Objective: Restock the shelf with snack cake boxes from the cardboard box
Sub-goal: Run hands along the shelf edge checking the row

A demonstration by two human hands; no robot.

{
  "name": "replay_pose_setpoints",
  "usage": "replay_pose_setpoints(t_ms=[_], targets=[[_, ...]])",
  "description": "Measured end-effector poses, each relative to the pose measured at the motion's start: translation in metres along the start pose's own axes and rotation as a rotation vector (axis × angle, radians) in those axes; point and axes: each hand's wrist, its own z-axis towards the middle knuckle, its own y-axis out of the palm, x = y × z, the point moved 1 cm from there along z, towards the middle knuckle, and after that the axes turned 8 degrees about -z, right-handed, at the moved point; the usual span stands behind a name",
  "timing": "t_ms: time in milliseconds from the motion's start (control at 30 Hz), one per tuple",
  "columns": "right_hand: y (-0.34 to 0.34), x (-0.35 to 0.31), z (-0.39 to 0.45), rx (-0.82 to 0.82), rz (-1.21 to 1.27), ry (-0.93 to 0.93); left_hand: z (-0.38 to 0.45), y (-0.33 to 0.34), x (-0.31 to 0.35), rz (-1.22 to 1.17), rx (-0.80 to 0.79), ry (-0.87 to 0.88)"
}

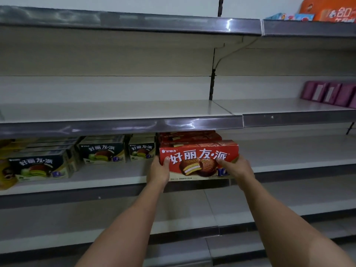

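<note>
A red snack cake box [198,160] stands at the front of the middle shelf [115,180], its printed face toward me. My left hand [159,170] grips its left end, thumb on the front. The right end is gripped by my right hand [236,168], thumb across the front face. More red boxes [188,136] are lined up directly behind it, partly hidden under the shelf above. The cardboard box is not in view.
Dark green snack cake boxes [104,151] stand in rows left of the red ones, another [38,166] further left. Purple packs [331,93] sit on the upper shelf at right, orange cartons [331,10] on top. The shelf right of the red box [298,153] is bare.
</note>
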Motion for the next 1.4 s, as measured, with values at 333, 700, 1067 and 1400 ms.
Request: replay_pose_setpoints(t_ms=[333,700,1067,1400], targets=[[0.012,-0.009,0.032,-0.14,0.146,-0.07,0.029,0.028,-0.012,-0.122,0.034,-0.04],[0.035,-0.003,0.074,-0.08,0.07,-0.075,0.056,0.054,-0.024,-0.173,0.119,0.004],[0.039,-0.004,0.079,-0.085,-0.042,-0.104,0.077,0.055,-0.032,-0.01,0.174,-0.054],[0.033,-0.004,0.055,-0.167,0.073,-0.059,0.045,0.05,-0.02,-0.055,0.157,-0.007]])
